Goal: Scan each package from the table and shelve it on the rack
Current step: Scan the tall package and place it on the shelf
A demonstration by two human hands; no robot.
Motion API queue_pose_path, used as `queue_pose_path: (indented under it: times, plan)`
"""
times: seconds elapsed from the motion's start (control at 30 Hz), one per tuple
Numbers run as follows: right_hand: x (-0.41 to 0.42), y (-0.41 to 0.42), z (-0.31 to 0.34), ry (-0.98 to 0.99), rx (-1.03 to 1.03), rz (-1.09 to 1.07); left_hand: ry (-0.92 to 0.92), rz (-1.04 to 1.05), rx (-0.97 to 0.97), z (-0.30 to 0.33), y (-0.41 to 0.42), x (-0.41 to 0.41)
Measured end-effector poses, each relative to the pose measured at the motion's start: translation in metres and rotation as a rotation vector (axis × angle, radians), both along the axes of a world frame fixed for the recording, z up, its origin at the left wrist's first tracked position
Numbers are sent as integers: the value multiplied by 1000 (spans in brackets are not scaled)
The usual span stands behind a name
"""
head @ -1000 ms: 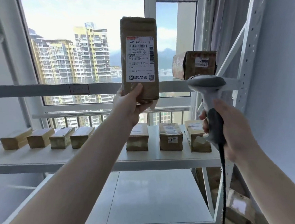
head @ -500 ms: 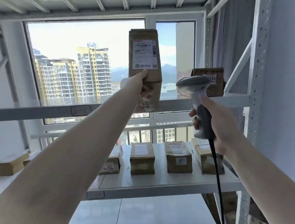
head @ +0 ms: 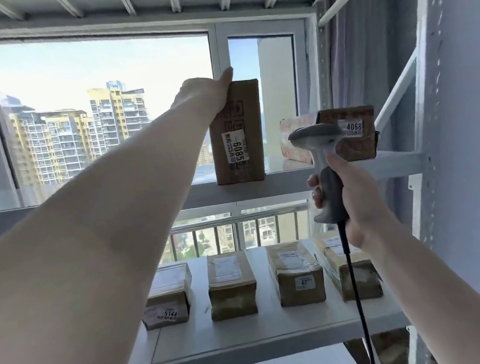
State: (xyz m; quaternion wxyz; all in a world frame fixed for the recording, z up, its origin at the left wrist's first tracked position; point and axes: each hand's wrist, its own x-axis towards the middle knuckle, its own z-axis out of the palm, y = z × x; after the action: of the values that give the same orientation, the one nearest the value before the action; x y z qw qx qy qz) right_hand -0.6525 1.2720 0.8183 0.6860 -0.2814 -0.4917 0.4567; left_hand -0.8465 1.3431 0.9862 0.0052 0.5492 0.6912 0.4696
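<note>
**Package 6085 going onto the upper shelf**

The left hand [head: 202,96] holds the package [head: 237,132] upright at its upper left corner, thumb along the top edge; the other fingers are hidden behind the box, so how they curl cannot be told. The box's lower end sits at the front lip of the upper shelf [head: 291,181], below the left grip. It looks like stiff taped cardboard, small and light enough for one hand, the tape likely a little slick; holding across the narrow sides near one end seems sound. The right hand [head: 356,200] is wrapped around the scanner [head: 322,157] handle, with package 4068 [head: 345,135] on the shelf just behind the scanner's head.

Half a second ago the box was held by its lower end, large label facing the camera; now the hand grips the top and the 6085 sticker side faces out, lower against the shelf.
</note>
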Motion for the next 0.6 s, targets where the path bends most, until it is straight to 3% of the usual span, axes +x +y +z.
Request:
queue_pose_path:
  times: [0.13, 0.3, 0.43, 0.6]
  plan:
    - [-3, 13, -7, -1, -23, -6, -29, 1, 99, -12, 18, -12]
    - [5, 19, -17, -60, -17, -6, -183, -367, 203, -79, 48, -20]
    - [16, 23, -19, -54, -29, 11, -373, -490, 199, -120, 70, -24]
    - [25, 31, -20, -69, -35, 2, -270, -564, 187, -125, 85, -11]
